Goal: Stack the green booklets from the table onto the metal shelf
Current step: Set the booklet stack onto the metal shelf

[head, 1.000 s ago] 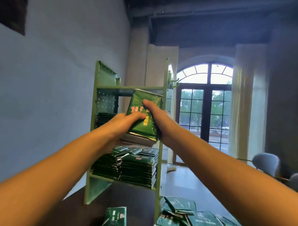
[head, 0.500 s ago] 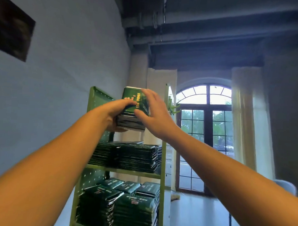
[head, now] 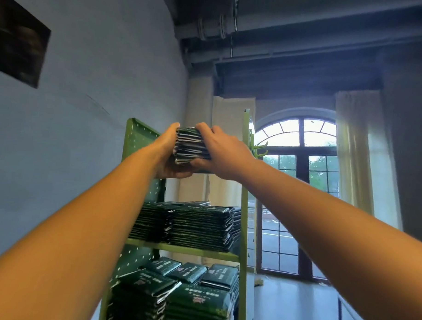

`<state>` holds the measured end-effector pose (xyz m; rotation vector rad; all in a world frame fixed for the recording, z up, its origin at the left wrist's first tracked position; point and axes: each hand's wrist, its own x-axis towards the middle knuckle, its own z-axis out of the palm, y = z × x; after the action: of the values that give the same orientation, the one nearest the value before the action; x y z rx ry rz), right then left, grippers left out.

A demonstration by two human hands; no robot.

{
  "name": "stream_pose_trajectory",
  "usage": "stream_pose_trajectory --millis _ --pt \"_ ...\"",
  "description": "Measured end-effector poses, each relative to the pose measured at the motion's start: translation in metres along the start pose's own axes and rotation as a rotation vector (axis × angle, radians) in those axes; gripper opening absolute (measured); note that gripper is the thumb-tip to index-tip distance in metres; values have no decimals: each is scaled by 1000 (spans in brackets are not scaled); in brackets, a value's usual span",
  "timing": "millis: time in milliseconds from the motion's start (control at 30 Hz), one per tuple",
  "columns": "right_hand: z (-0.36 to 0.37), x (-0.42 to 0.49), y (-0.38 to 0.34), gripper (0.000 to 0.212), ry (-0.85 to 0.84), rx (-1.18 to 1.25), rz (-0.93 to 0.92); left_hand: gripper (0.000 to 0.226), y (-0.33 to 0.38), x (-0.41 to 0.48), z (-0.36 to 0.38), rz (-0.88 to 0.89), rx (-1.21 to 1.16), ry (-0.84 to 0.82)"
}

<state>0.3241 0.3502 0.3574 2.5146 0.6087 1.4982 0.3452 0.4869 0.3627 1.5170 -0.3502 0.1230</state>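
Both hands, left (head: 168, 153) and right (head: 223, 150), clasp a stack of booklets (head: 190, 144) at the top level of the shelf (head: 243, 209), fingers wrapped around its sides. Lower tiers hold more piles (head: 200, 226).

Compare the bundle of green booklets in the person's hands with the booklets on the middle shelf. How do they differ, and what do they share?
The held bundle is one narrow stack gripped between the left hand and right hand at top-shelf height; the middle-shelf booklets sit untouched in several wider stacks side by side. The held bundle's edges look ragged; the middle-shelf stacks look more even. Both are dark green booklets lying flat on the green metal shelf unit.
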Motion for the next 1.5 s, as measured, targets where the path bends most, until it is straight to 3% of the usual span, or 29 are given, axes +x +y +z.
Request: stream_pose_trajectory --millis 33,133,167,367,500,767,933,1067,1300,1433,1500 --pt "-1 3 2 63 -5 3 12 69 -4 4 1 60 91 100" --pt "-1 18 5 58 -85 47 55 72 -23 19 -10 380 590 613" --pt "-1 24 6 56 -123 74 73 68 -31 22 -15 475 718 649" --pt "9 58 4 54 -333 136 149 48 -66 40 -36 564 905 453" --pt "35 86 1 56 -422 87 214 32 -82 52 -39 715 933 563" --pt "85 130 -2 42 -512 -35 237 21 -92 63 -40 781 916 655" --pt "96 149 -4 39 -653 -72 259 29 -91 62 -35 771 934 652" --pt "103 160 -7 49 -714 -33 303 34 -91 64 -40 767 956 661" --pt "92 148 -7 67 -576 91 356 25 -92 66 -43 802 923 669" --pt "82 134 -3 67 -486 283 349 28 -90 67 -46 775 973 665" --pt "74 119 -1 65 -429 257 309 29 -86 64 -45 748 999 646"
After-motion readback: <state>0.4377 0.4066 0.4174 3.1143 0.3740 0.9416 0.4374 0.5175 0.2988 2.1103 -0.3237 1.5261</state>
